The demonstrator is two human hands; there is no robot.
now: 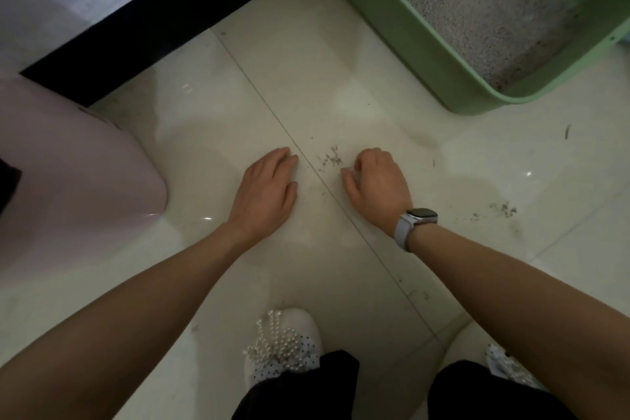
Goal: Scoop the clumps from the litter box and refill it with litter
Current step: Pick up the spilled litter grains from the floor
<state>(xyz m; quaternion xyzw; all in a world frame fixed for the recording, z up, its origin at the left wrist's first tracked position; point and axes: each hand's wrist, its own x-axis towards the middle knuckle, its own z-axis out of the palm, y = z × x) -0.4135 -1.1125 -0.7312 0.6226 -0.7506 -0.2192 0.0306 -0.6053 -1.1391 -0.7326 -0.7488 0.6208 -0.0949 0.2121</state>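
- At the bottom edge of the frame, two white shoes show under dark trouser legs; the left shoe (283,344) carries a cluster of pearl beads, and the right shoe (504,365) is mostly hidden behind the forearm
- Both bare forearms reach up from the lower corners toward the middle of the frame, over pale glossy floor tiles (211,133) crossed by a thin diagonal grout line
- The right wrist wears a watch (417,218) on a light grey strap
- The left hand (267,187) lies just left of the grout line with fingers straight and together, fingertips down at the tile, holding nothing
- The right hand (378,181) sits just right of the line with fingers curled under toward the floor; whether it has anything pinched under them I cannot tell
- Between the two hands, slightly above them, lies a small scatter of dark litter crumbs (332,158); a second scatter (501,210) lies at mid right
- At the left edge stands a rounded pale pink container (85,174), well apart from the hands
- In the upper right, the green litter box (402,44) rests on the tiles, filled with grey granular litter (477,10)
- Along the upper left runs a black skirting strip (163,20) beneath a white wall
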